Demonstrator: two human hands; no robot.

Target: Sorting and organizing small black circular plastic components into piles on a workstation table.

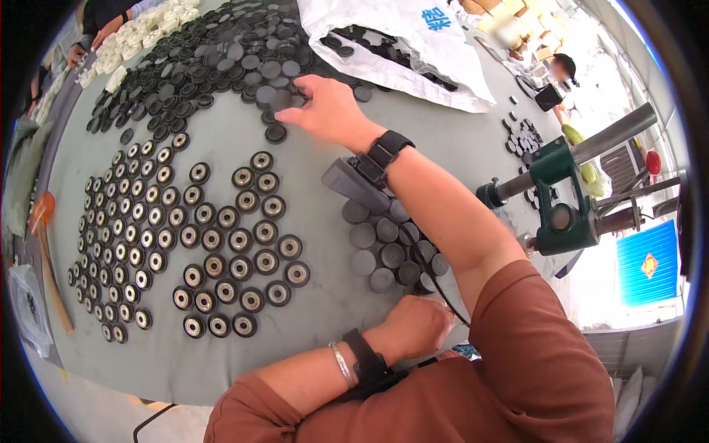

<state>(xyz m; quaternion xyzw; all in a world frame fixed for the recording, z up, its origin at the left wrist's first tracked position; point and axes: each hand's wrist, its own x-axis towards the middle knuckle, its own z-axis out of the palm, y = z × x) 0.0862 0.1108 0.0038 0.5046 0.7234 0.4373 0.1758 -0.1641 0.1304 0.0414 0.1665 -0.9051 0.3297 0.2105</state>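
My right hand (pixel 329 111) reaches over the near edge of a large heap of black round caps (pixel 229 63). Its thumb and forefinger close around a black cap (pixel 283 100), smeared by motion. Close to my body, my left hand (pixel 417 325) is curled closed at the table's edge; whatever it may hold is hidden. Just beyond it lies a cluster of black caps (pixel 384 251), partly covered by my right forearm. On the left, many black wheels with metal bearing centres (pixel 240 240) lie flat in loose rows.
A white woven sack (pixel 399 44) with black pieces spilling out lies at the back. A green metal clamp fixture with a bar (pixel 561 199) stands at the right. An orange-headed mallet (pixel 44 214) rests along the left edge. White parts (pixel 140 37) and other people's hands (pixel 111 29) are at the far left.
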